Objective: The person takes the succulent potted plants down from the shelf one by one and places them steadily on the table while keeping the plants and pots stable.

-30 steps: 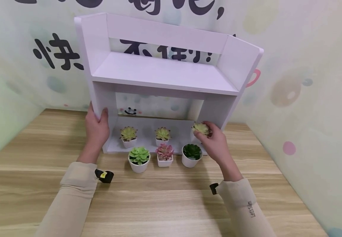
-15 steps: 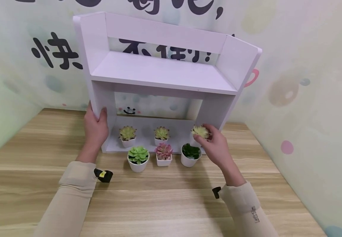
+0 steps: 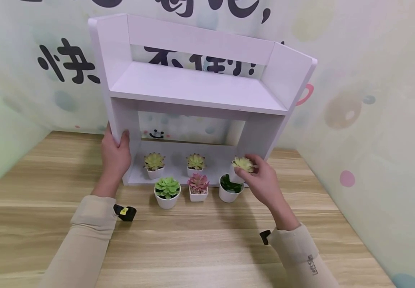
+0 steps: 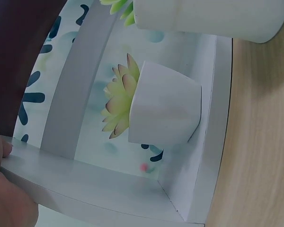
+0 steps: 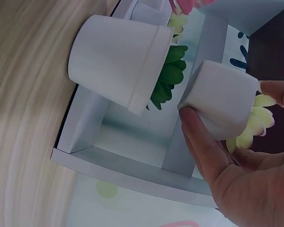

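Observation:
My left hand (image 3: pixel 115 159) grips the left side panel of a white two-tier shelf (image 3: pixel 200 89). In my right hand (image 3: pixel 264 181) is a pale yellow-green potted succulent (image 3: pixel 242 164), held by its square white pot (image 5: pixel 222 97) between thumb and fingers. It hangs above the right end of the bottom board, behind and above a dark green succulent (image 3: pixel 229 194) in a round white pot. Two similar pale succulents stand on the bottom board, one at the left (image 3: pixel 155 165) and one in the middle (image 3: pixel 195 163).
In front of the shelf stand a bright green succulent (image 3: pixel 167 192) in a round pot and a pink succulent (image 3: pixel 198 188) in a square pot. Behind the wooden table (image 3: pixel 178 248) is a wall (image 3: pixel 351 60) with large black lettering.
My right hand has drawn the pale succulent slightly down and toward me, so its pot now overlaps the dark green plant in the head view. My left hand keeps its hold on the panel.

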The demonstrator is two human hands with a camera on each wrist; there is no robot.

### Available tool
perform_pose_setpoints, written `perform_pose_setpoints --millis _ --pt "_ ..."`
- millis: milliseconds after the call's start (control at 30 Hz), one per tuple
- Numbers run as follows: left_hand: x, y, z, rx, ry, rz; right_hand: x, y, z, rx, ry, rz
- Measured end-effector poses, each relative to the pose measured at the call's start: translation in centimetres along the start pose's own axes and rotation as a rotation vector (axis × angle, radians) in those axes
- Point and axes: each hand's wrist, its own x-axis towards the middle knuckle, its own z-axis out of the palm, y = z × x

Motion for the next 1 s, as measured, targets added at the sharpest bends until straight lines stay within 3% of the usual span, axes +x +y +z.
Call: perform_pose_setpoints --millis 1000 --pt "0.0 0.0 0.1 -0.005 -0.001 0.002 -2.1 -1.6 -1.7 -0.101 -0.062 -0.017"
